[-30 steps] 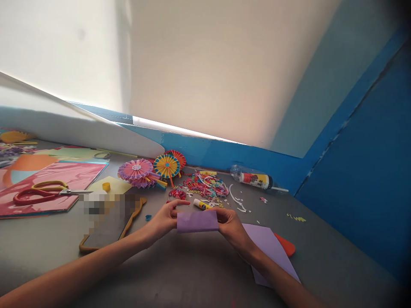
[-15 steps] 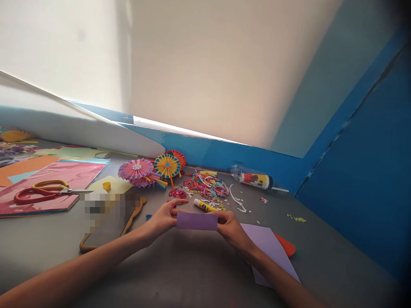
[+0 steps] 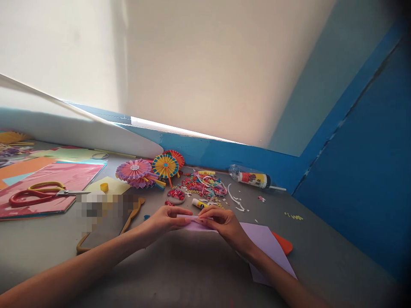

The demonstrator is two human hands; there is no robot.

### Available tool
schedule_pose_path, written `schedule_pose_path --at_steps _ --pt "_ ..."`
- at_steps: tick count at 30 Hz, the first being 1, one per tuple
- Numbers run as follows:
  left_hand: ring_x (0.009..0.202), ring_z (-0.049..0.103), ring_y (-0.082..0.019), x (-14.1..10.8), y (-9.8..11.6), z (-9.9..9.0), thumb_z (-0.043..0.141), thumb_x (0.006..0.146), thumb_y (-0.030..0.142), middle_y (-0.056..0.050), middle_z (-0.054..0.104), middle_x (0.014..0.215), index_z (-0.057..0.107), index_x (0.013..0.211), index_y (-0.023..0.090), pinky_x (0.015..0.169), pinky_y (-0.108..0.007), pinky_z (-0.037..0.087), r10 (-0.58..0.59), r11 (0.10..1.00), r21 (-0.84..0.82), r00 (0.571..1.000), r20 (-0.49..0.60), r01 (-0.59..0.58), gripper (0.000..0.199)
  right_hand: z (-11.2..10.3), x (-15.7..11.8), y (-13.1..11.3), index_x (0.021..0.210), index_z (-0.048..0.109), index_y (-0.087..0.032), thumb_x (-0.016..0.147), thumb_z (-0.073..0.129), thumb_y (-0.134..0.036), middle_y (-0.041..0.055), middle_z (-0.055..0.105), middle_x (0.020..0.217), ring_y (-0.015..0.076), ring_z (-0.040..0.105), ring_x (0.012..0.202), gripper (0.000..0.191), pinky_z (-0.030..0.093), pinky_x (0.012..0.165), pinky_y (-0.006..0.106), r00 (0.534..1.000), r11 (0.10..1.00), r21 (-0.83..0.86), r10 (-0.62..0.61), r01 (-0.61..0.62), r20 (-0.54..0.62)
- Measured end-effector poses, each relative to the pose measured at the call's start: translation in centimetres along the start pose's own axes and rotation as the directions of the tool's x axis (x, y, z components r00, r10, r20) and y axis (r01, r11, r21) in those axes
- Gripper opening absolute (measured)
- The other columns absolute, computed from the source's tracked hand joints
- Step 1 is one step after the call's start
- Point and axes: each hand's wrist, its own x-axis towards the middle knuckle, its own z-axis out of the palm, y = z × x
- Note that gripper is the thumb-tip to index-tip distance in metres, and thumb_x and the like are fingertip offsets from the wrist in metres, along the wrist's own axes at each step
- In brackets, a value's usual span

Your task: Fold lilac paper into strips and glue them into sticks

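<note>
Both hands hold a small strip of purple paper (image 3: 195,225) above the grey table. The fingers of my left hand (image 3: 165,222) pinch its left part, thumb along the upper edge. My right hand (image 3: 226,222) pinches it from the right, its fingertips close to the left thumb and covering part of the paper. Just behind the fingers lies a glue stick (image 3: 199,203), partly hidden. A larger sheet of light purple paper (image 3: 266,248) rests on the table under my right forearm, over an orange piece (image 3: 283,243).
Folded paper rosettes (image 3: 135,170) and a heap of paper scraps (image 3: 205,185) lie toward the wall. A glue bottle (image 3: 253,179) is on its side at the back right. To the left are scissors (image 3: 38,194) on a pink paper pack (image 3: 73,179) and a brown-edged phone (image 3: 107,233).
My fingers have moved inward over the purple strip, which was held by its ends with its face showing. Now its upper edge is pinched and the strip is tilted.
</note>
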Motion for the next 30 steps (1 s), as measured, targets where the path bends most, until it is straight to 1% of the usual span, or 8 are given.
schedule_pose_path --at_steps 4,9,11,16,19,23,26,30 --pt "0.071 0.062 -0.016 0.24 -0.54 -0.34 0.078 0.070 0.041 -0.001 0.070 0.074 0.070 0.110 0.019 0.067 -0.023 0.044 0.023 0.992 0.126 1.000 -0.021 -0.020 0.047 0.17 -0.03 0.24 0.093 0.075 -0.023 0.077 0.073 -0.034 0.0043 0.073 0.096 0.0210 0.067 0.092 0.019 0.051 0.081 0.031 0.992 0.993 0.035 0.118 -0.117 -0.047" --pt "0.092 0.063 -0.020 -0.15 -0.24 0.14 0.070 0.079 0.043 -0.007 0.072 0.101 0.072 0.109 0.017 0.086 -0.028 0.045 0.065 0.997 0.029 0.991 0.118 -0.069 0.039 0.28 -0.26 0.01 0.086 0.076 -0.021 0.076 0.074 -0.035 0.0049 0.074 0.090 0.0221 0.068 0.087 0.017 0.054 0.081 0.034 0.994 0.997 0.020 0.078 -0.077 -0.082" --pt "0.098 0.062 -0.020 -0.34 0.06 0.29 0.071 0.079 0.040 -0.008 0.071 0.104 0.073 0.107 0.016 0.090 -0.027 0.044 0.054 0.999 -0.009 0.990 0.130 -0.053 0.037 0.18 -0.27 -0.20 0.085 0.077 -0.022 0.078 0.072 -0.035 0.0047 0.074 0.088 0.0221 0.069 0.085 0.016 0.054 0.081 0.034 0.996 0.999 0.001 0.046 -0.046 -0.071" --pt "0.100 0.062 -0.021 -0.25 0.21 -0.03 0.080 0.070 0.033 -0.008 0.072 0.104 0.071 0.109 0.017 0.084 -0.025 0.044 -0.040 0.999 -0.019 0.998 0.050 0.041 0.043 -0.05 -0.13 -0.59 0.090 0.077 -0.024 0.081 0.070 -0.036 0.0048 0.073 0.095 0.0231 0.067 0.093 0.017 0.053 0.085 0.035 1.000 0.999 -0.051 0.001 -0.002 -0.015" --pt "0.093 0.064 -0.020 -0.03 0.02 -0.19 0.083 0.066 0.030 -0.007 0.073 0.100 0.071 0.110 0.017 0.079 -0.024 0.044 -0.054 0.998 -0.017 0.998 0.016 0.054 0.048 -0.01 -0.07 -0.48 0.094 0.077 -0.025 0.082 0.068 -0.040 0.0049 0.074 0.099 0.0241 0.067 0.097 0.021 0.051 0.087 0.036 0.999 0.997 -0.054 0.050 -0.051 -0.011" --pt "0.097 0.063 -0.021 0.01 -0.19 -0.08 0.077 0.073 0.037 -0.008 0.071 0.108 0.070 0.112 0.016 0.079 -0.024 0.045 -0.022 1.000 -0.012 0.996 0.090 0.023 0.044 0.00 -0.16 -0.22 0.094 0.077 -0.025 0.079 0.071 -0.040 0.0045 0.075 0.097 0.0249 0.068 0.095 0.022 0.053 0.085 0.036 0.991 0.992 -0.019 0.129 -0.129 0.020" --pt "0.096 0.063 -0.020 -0.04 -0.29 0.01 0.069 0.080 0.044 -0.010 0.070 0.110 0.069 0.114 0.015 0.078 -0.023 0.045 -0.017 1.000 -0.010 0.987 0.162 0.019 0.044 -0.13 -0.24 -0.21 0.091 0.077 -0.025 0.080 0.071 -0.037 0.0040 0.075 0.094 0.0232 0.069 0.090 0.018 0.054 0.084 0.035 0.999 0.997 -0.053 0.051 -0.051 -0.006" --pt "0.103 0.061 -0.020 -0.15 -0.09 0.03 0.072 0.078 0.037 -0.010 0.070 0.112 0.070 0.111 0.015 0.084 -0.023 0.043 -0.010 1.000 -0.012 0.990 0.144 0.012 0.040 -0.25 -0.27 -0.37 0.092 0.077 -0.026 0.084 0.066 -0.035 0.0046 0.075 0.092 0.0226 0.069 0.088 0.016 0.054 0.081 0.034 1.000 0.988 -0.155 -0.010 0.012 0.016"
